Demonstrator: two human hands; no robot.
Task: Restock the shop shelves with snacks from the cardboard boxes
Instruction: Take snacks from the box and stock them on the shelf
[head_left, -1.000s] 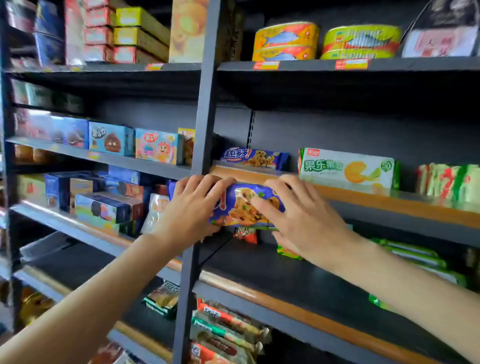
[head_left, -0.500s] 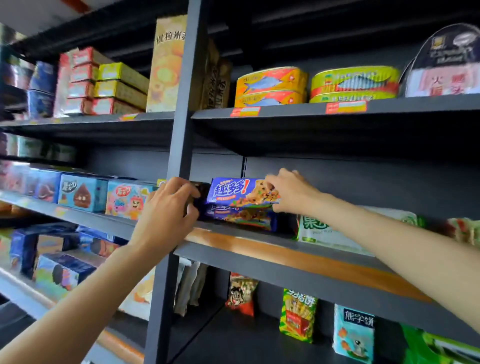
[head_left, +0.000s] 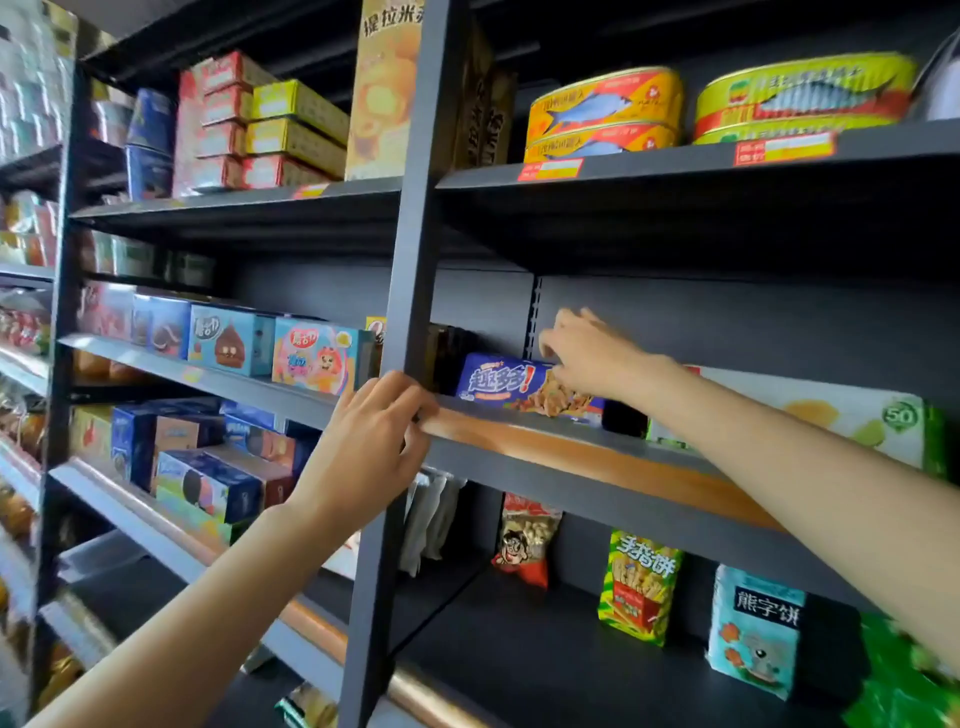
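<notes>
A blue cookie pack (head_left: 498, 384) lies flat on the middle shelf (head_left: 571, 457), just right of the grey upright post (head_left: 410, 291). My right hand (head_left: 587, 356) reaches over the pack's right end. Its fingers are spread and loosely bent above the pack, and the thumb touches its front. My left hand (head_left: 369, 447) is lower and to the left, with its fingers hooked over the shelf's front edge beside the post. The shelf lip hides whatever lies under the pack. No cardboard box is in view.
A green and white box (head_left: 841, 421) sits right of the pack. Fish tins (head_left: 605, 111) stand on the shelf above. Snack bags (head_left: 641, 587) hang at the back of the shelf below. Boxed biscuits (head_left: 234, 340) fill the left bay.
The cookie pack went from my two hands up onto the middle shelf. My left hand let go and dropped to the shelf edge. My right hand's fingers have loosened over the pack.
</notes>
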